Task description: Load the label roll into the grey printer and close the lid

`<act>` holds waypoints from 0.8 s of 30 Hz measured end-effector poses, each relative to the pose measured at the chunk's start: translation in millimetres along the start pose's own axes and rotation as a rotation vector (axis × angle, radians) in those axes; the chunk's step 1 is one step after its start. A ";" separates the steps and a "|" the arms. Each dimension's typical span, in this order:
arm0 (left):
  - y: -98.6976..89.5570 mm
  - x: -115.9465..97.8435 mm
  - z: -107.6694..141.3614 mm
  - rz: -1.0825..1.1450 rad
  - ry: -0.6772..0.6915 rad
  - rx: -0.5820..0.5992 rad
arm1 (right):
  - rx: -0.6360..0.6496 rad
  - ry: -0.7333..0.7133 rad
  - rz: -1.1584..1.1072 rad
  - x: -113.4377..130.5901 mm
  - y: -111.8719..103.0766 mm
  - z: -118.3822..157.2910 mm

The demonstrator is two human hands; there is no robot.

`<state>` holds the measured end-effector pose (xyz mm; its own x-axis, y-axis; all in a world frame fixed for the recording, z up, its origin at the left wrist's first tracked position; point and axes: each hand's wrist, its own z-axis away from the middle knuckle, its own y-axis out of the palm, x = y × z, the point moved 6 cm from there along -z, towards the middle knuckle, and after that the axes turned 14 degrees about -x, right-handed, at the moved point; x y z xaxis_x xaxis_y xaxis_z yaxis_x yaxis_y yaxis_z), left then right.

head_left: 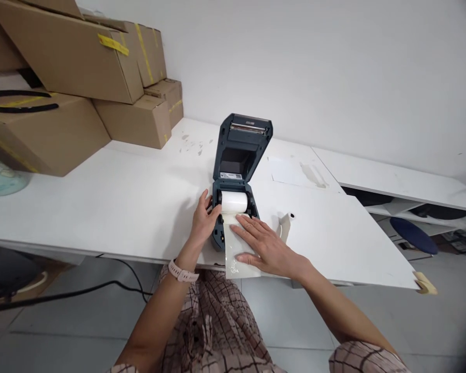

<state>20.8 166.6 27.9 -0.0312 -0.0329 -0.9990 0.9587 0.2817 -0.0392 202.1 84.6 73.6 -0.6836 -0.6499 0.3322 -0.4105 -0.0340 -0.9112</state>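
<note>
Had a dark label printer standing on a white table, with its lid tipped up and back. Saw a white label roll seated crosswise inside the printer, just in front of the hinge. Traced a pale, glossy label strip from the roll out over the printer's front to the near edge of the table.

Held the left hand at the printer's left wall, fingers parted along the outside, thumb bent in over the rim beside the roll's left end. Could not tell thumb contact with the roll from contact with its holder. Wore a pale pink watch on that wrist. Laid the right hand palm down across the strip at the printer's front, fingers spread wide, thumb apart and lower on the same strip.

Spotted a thin paper roll with a loose, curled tail just right of the printer, near the right hand. Found a white sheet lying to the right of the printer's lid.

Noted cardboard boxes stacked left of the printer and behind it, some with yellow tape; dark curved handles over one box; a pale green container far left of the printer; and a dark blue stool seat well off to its right.
</note>
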 end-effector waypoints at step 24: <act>-36.0 31.4 78.0 0.160 -0.184 0.148 | -0.891 0.239 -0.541 -53.3 -112.9 -56.9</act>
<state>7.3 80.6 -0.3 0.1626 -0.1765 -0.9708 0.9785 0.1551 0.1357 250.6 166.3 172.7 -0.3397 -0.5454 0.7662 -0.9213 0.3568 -0.1545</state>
